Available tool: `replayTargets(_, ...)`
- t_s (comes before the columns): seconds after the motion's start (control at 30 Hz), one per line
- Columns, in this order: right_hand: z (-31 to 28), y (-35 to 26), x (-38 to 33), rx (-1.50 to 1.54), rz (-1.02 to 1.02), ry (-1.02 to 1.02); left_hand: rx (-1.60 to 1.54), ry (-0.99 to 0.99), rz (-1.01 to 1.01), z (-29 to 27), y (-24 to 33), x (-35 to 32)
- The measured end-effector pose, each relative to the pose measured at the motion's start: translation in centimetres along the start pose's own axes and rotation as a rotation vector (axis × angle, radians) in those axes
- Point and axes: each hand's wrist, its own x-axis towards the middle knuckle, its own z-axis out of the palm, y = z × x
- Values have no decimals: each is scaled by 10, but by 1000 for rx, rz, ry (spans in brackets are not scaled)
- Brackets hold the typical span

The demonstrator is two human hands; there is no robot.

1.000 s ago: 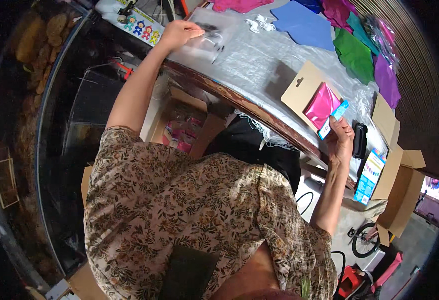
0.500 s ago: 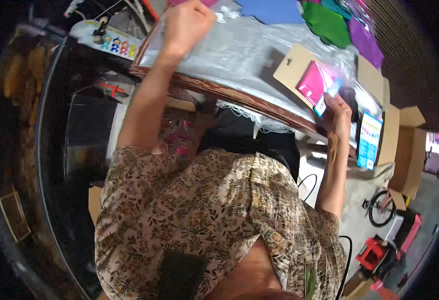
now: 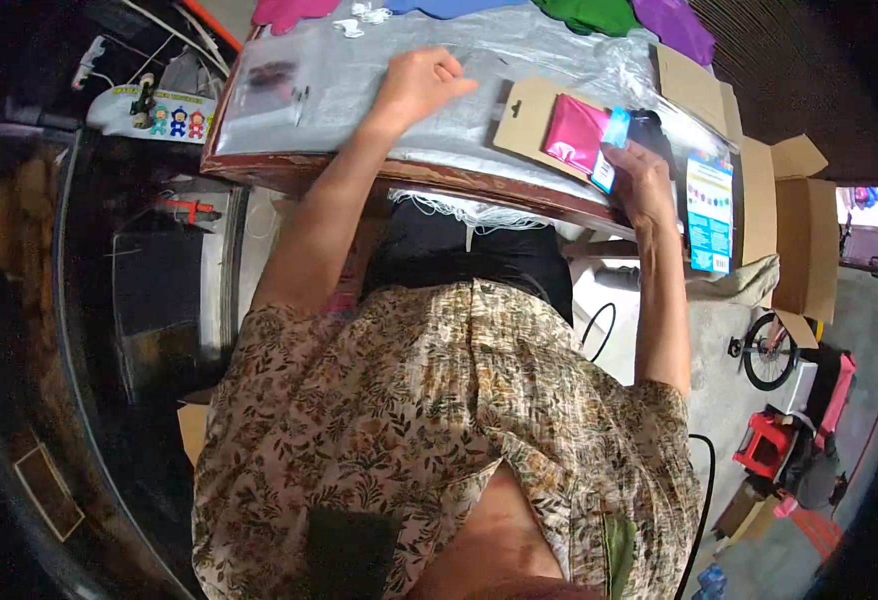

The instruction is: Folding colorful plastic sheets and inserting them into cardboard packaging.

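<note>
Right hand (image 3: 647,178) — fingers clamped on the lower right end of a tan card (image 3: 523,118) with a pink packet (image 3: 573,130) and blue label (image 3: 615,128), by the worktop (image 3: 259,166) front edge. Left hand (image 3: 419,90) over the worktop's grey sheet (image 3: 354,75), fingers curled, can't tell if they hold anything. Blue-and-white box (image 3: 710,215) right — green (image 3: 591,15) and purple pieces (image 3: 681,28) at far side.

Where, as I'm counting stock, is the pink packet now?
In the head view, the pink packet is right of centre near the top, against the tan card, just left of the right hand that holds them.
</note>
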Motion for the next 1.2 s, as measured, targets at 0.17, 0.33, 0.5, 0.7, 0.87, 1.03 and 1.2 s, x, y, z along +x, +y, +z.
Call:
replayTargets(0.17,-1,1,27,-64,59,-108,50,-164,-15,-7,8,0)
replayTargets(0.33,-2,-15,41,-232,55,-104,26,-237,-96,-10,12,4)
replayTargets(0.5,-8,-26,56,-350,122,-95,72,-280,-142,-14,22,8)
replayTargets(0.7,4,-45,51,-386,184,-146,66,-263,-59,-13,22,6)
replayTargets(0.87,-3,-35,78,-192,135,-198,198,-210,77,-2,23,6)
replayTargets(1.03,10,-40,88,-274,149,-184,174,-200,57,3,20,4)
replayTargets(1.2,10,-29,90,-257,84,-121,143,-208,38,-1,19,6)
